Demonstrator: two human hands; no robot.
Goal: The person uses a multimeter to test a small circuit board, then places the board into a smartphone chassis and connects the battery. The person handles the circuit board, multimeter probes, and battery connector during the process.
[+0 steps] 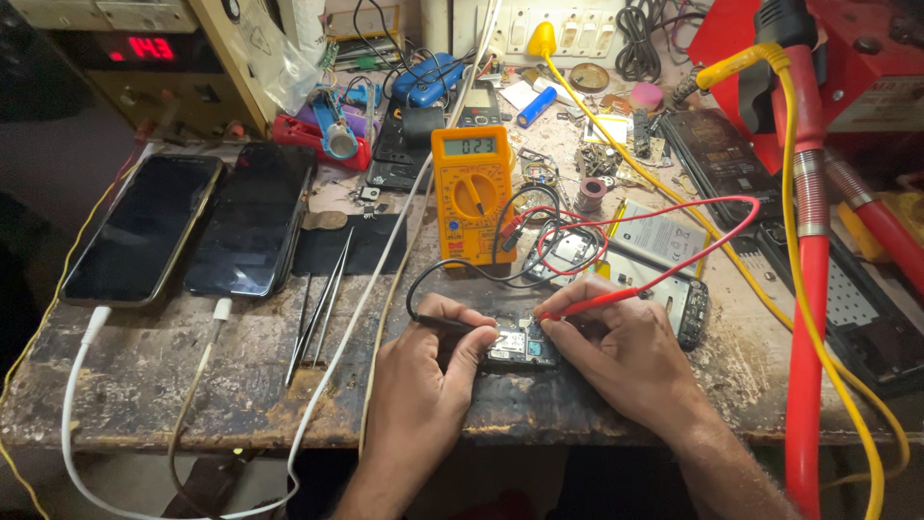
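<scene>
My left hand [423,371] pinches a black probe [445,325], its tip resting on a small circuit board [521,344] that lies near the bench's front edge. My right hand [616,351] grips a red probe [587,303], whose tip touches the same board from the right. Black and red leads [664,207] curl back to an orange multimeter [472,193] standing just behind the board, its screen lit.
Two dark phones [144,226] [252,220] lie at the left with white cables [91,332] plugged in. Tweezers [318,308] rest beside them. An opened phone body [664,279] sits right of my hands. A thick red hose [807,318] and a yellow cable [837,366] cross the right side.
</scene>
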